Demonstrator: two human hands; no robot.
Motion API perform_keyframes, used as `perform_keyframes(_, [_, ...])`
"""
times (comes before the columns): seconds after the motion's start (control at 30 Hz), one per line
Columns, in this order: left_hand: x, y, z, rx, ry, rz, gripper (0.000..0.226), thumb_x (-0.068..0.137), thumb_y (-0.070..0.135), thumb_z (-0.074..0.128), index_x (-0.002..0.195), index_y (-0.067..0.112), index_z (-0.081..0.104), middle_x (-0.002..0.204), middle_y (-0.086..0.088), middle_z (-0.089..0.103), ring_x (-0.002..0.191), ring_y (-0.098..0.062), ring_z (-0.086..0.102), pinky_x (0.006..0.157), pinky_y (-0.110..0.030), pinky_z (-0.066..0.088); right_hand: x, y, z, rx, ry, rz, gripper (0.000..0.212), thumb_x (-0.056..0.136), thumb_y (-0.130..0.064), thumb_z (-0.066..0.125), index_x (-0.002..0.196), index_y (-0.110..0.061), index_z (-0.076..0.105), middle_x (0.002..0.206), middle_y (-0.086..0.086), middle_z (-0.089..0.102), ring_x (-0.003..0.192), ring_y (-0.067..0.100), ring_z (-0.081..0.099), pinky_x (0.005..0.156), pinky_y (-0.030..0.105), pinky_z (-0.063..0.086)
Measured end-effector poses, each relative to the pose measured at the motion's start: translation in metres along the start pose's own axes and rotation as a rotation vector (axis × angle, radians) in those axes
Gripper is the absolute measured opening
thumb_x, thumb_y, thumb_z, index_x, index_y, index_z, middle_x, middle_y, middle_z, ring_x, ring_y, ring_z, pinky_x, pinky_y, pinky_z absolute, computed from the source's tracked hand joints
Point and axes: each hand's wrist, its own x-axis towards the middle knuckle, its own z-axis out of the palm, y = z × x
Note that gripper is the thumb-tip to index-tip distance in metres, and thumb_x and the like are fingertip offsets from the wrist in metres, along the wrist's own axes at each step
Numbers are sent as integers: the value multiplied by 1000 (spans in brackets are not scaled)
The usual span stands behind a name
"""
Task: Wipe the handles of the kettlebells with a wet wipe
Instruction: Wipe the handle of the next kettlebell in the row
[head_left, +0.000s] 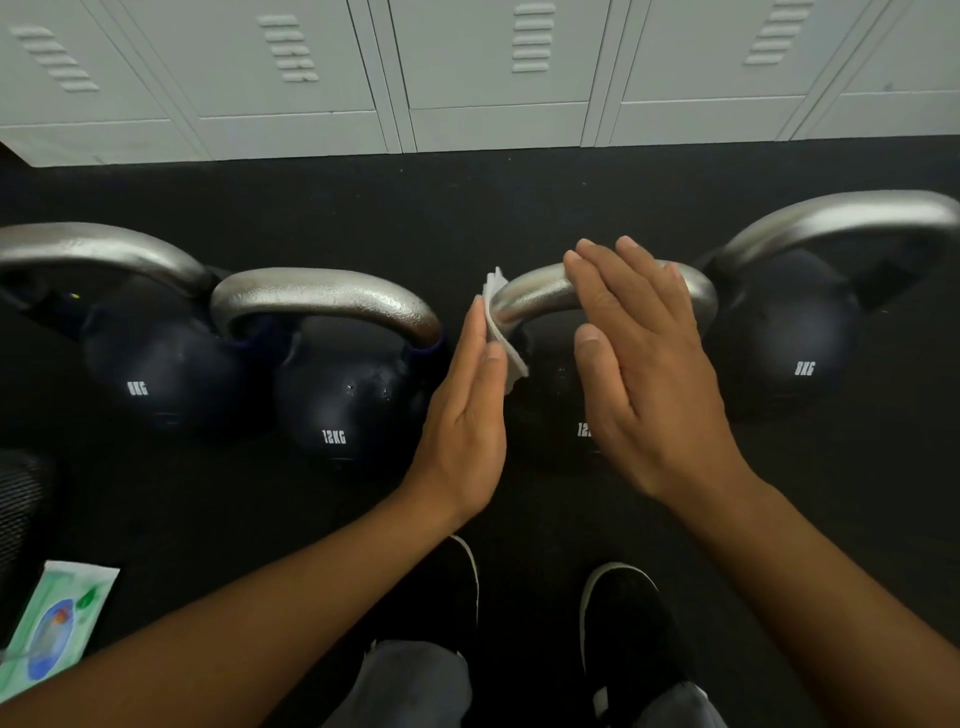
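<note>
Several dark kettlebells with silver handles stand in a row on the black floor. My left hand (465, 410) presses a white wet wipe (503, 332) with straight fingers against the left end of the third kettlebell's handle (540, 293). My right hand (641, 364) lies flat with straight fingers over the middle of that same handle. To the left stands a 12KG kettlebell (337, 400) with its handle (322, 296) bare. An 8KG kettlebell (156, 379) is at the far left and another 8KG kettlebell (789, 338) at the far right.
Grey lockers (493, 73) line the wall just behind the row. A green and blue wet wipe pack (49, 623) lies on the floor at the lower left. My two black shoes (623, 623) stand on the floor below my hands.
</note>
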Motion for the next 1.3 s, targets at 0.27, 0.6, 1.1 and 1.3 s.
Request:
perform_keyframes(0.27, [13, -18, -3, -111, 13, -156, 69, 102, 54, 36, 163, 26, 24, 167, 13, 28, 147, 9, 27, 125, -24, 20, -1, 2, 1, 7, 1, -7, 57, 105, -29, 32, 157, -12, 44, 165, 1, 40, 159, 17, 21, 131, 46, 14])
perform_keyframes(0.6, [10, 2, -1, -53, 34, -26, 67, 102, 46, 28, 164, 21, 20, 169, 13, 22, 151, 11, 19, 126, -19, 15, -2, 2, 2, -7, 6, -15, 56, 105, -28, 32, 158, -11, 44, 165, 3, 40, 159, 18, 21, 130, 49, 16])
perform_keyframes(1.1, [12, 3, 1, -98, 75, -85, 62, 101, 51, 32, 158, 27, 39, 157, 9, 48, 145, -1, 41, 125, -36, 28, -2, 0, 3, 16, 35, -2, 55, 104, -27, 34, 156, -11, 46, 162, 3, 45, 157, 20, 26, 129, 50, 18])
perform_keyframes(1.3, [30, 3, -4, -165, 46, -214, 62, 96, 61, 34, 144, 29, 57, 138, 1, 65, 133, -13, 57, 119, -46, 38, -4, 2, 3, 5, 25, -11, 56, 105, -28, 33, 157, -12, 44, 163, 2, 42, 158, 17, 22, 130, 47, 15])
